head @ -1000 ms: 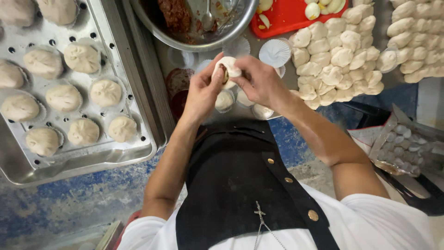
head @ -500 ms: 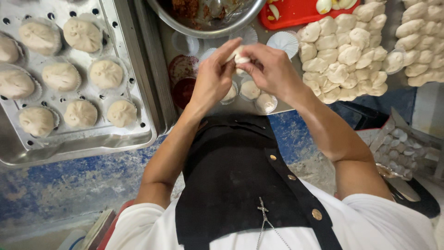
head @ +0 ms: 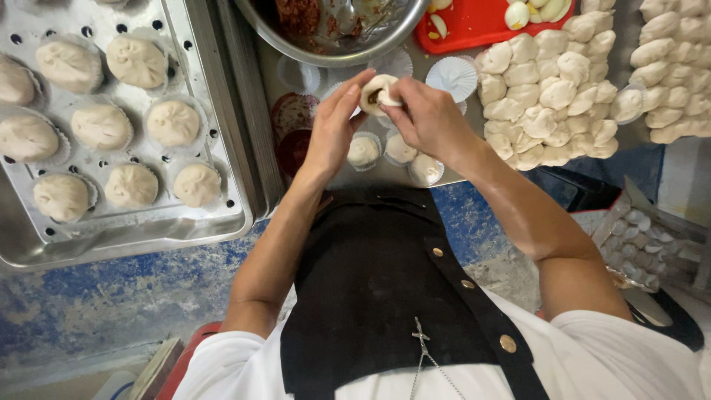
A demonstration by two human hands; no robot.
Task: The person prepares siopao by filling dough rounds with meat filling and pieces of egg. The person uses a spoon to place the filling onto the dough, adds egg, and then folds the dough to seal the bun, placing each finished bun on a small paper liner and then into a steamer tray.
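Raised a little since half a second ago, and turned so that the open top with dark filling now shows: the bun (head: pixel 379 92), held above the tabletop (head: pixel 437 70) between both hands. Left hand (head: pixel 332 127) on its left side, fingers stretched upward, fingertips (head: pixel 361 80) touching the dough; grip closed lightly on the bun. Right hand (head: pixel 429 118) on its right side, thumb and forefinger pinching the dough edge; grip clenched on the same bun. Just below the hands, three finished buns in paper cups (head: pixel 400 150) standing in a row near the tabletop edge. Behind the bun, the metal bowl (head: pixel 333 33) with reddish-brown filling, very near. Beside it on the right, an empty paper cup (head: pixel 453 76), then a red board (head: pixel 474 26) with some pale pieces on it. Further right, a heap of raw dough pieces (head: pixel 552 89), well apart from the hands. On the left, a perforated metal tray (head: pixel 215 148) carrying rows of shaped buns (head: pixel 172 122) in paper cups. Near the left hand, a round dark red lid (head: pixel 293 112) lying flat on the tabletop.
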